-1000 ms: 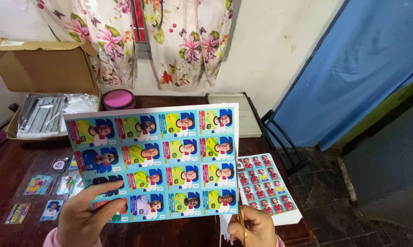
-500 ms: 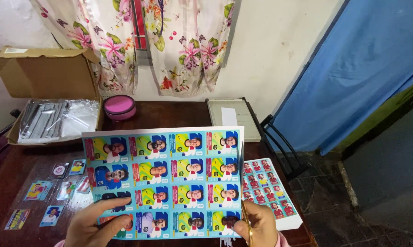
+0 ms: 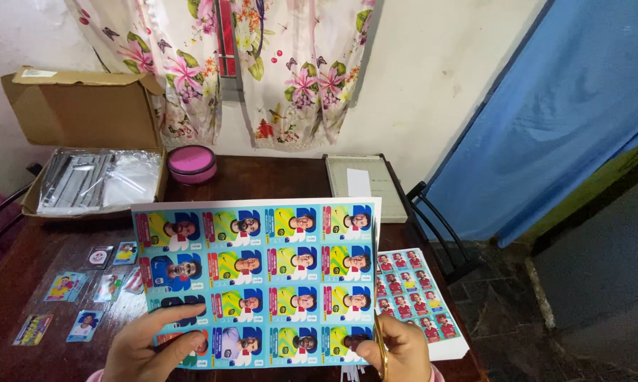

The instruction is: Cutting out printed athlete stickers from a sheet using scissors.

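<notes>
I hold up a large blue sheet of printed picture cards (image 3: 262,276) over a dark wooden table (image 3: 276,180). My left hand (image 3: 153,345) grips the sheet's lower left corner, fingers spread across the bottom cards. My right hand (image 3: 396,350) is at the lower right corner and holds yellow-handled scissors (image 3: 381,346), whose blade runs up along the sheet's right edge. The scissors' tips are hidden behind the sheet.
A stack of red card sheets (image 3: 418,297) lies at the table's right edge. Loose cut cards (image 3: 85,286) lie on the left. Behind stand an open cardboard box (image 3: 85,141) of plastic sleeves, a pink round tin (image 3: 191,163) and a paper trimmer (image 3: 365,185).
The sheet has come lower and flatter in front of me, and my view has tipped down. My right hand with the scissors has moved up to the sheet's right edge.
</notes>
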